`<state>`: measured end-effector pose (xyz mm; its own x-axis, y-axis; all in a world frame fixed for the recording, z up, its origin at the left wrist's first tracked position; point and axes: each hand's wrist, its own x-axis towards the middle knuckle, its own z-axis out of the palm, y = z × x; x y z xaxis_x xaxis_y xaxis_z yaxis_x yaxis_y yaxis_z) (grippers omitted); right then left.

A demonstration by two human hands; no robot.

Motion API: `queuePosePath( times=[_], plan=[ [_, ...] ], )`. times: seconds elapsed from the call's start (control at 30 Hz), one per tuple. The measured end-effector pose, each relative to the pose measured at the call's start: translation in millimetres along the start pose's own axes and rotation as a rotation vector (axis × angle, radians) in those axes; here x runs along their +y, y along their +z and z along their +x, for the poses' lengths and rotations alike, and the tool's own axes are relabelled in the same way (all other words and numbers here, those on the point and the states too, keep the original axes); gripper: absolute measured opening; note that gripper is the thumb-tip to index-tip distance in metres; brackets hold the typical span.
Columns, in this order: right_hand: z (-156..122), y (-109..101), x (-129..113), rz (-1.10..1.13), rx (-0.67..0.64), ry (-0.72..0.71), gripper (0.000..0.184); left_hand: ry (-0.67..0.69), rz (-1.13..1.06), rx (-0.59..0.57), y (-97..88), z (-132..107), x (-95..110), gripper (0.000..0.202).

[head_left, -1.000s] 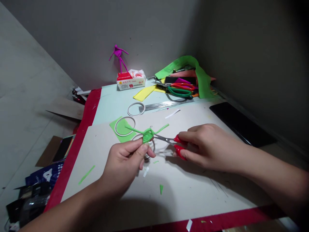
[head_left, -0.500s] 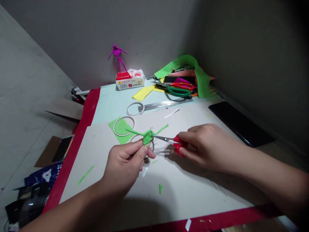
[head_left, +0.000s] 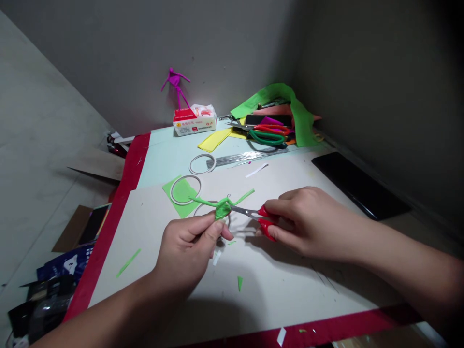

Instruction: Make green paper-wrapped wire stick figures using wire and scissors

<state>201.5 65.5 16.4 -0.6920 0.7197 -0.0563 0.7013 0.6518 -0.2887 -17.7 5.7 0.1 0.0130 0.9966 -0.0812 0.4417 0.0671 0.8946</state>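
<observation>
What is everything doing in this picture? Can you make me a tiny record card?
Left hand: pinches a green paper-wrapped knot
Right hand: holds red-handled steel scissors, blades at the knot
Nearby: round silver wire ring on a square of green paper
Rest: magenta twisted figure, white-and-red tissue packet, green-handled scissors

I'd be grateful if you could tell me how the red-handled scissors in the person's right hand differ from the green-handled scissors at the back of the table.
The red-handled scissors are gripped in the right hand, while the green-handled scissors lie on the table. The red-handled pair's blades reach the green wrapped bundle; the green-handled pair sits among other tools and a second red-handled pair. Both have metal blades and looped handles.
</observation>
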Motion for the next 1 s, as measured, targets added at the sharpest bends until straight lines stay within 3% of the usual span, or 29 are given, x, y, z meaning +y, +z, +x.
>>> queuePosePath(
  times=[0.6,1.0],
  plan=[
    [0.5,5.3,2.9,-0.034,0.057,-0.043,0.024,-0.097,-0.102,-0.042,2.2,0.2,-2.7,0.029],
    [0.0,5.1,3.6,-0.111,0.140,-0.080,0.022,-0.085,-0.065,-0.040,1.2,-0.3,-0.8,0.029]
  ],
)
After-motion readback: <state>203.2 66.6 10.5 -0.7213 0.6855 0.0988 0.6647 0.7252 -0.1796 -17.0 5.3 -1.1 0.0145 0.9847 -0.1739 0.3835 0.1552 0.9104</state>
